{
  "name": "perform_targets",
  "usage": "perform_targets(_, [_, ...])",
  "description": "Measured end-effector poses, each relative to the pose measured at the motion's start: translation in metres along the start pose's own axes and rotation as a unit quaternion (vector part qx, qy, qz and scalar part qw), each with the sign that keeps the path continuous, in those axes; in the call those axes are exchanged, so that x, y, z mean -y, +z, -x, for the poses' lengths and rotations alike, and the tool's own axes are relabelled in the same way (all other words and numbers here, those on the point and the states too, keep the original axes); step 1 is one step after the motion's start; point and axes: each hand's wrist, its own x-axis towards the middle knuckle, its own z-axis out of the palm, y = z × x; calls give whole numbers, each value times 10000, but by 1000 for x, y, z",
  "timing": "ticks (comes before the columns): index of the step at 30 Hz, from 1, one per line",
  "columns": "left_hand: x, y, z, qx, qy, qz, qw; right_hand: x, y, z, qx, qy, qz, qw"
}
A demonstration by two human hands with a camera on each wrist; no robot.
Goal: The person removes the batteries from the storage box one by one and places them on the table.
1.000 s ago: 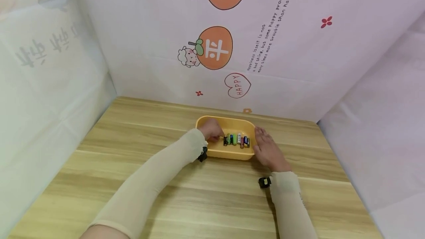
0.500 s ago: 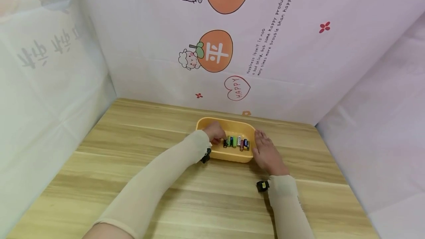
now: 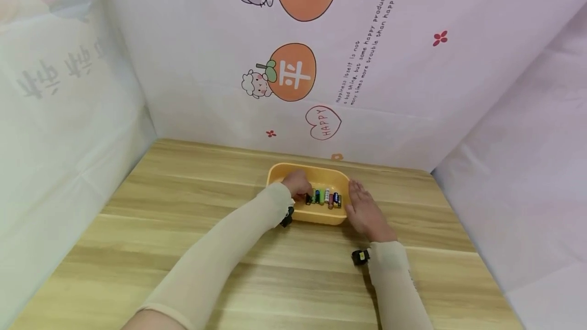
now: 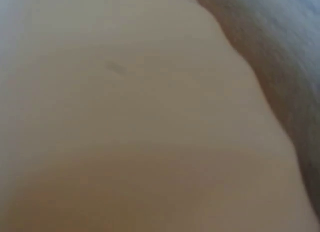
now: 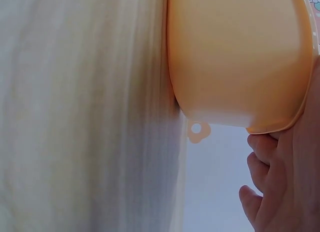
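Observation:
A yellow plastic basin [image 3: 316, 219] stands on the wooden table, with several small batteries [image 3: 322, 197] lying side by side inside it. My left hand [image 3: 297, 183] reaches down into its left half, fingers bent at the black battery [image 3: 308, 200] that ends the row on the left. I cannot tell whether the fingertips pinch that battery. Along the basin's right end rests my right hand [image 3: 366, 215], fingers straight against the outside. The right wrist view shows the basin's outer wall [image 5: 240, 56] with the fingers [image 5: 262, 167] at its rim. Only a blurred pale surface fills the left wrist view.
Behind the basin rises a white printed cloth [image 3: 376, 131] with cartoon fruit and lettering. More pale cloth [image 3: 87, 131] closes off the left and right sides. The wooden tabletop [image 3: 293, 279] extends in front and to both sides.
My left hand has shifted slightly right inside the basin and now overlaps the leftmost battery. The right hand keeps its place at the basin's end. The head view has tilted a little.

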Motion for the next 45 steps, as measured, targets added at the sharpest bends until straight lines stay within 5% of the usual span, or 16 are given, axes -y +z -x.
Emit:
perform_targets(17, [-4,1,13,38,44,-207,9998,-4,5,2,-199,-146,5,9997])
perform_targets(26, [2,6,6,-77,117,-450,9989,-2,7,1,-179,-166,-52,9997])
perform_targets(37, [4,5,-6,95,-270,875,9958,0,4,1,-164,-113,-36,9998])
perform_targets(45, [-3,0,11,412,-377,1549,9863,-2,3,2,-201,-95,-61,9997])
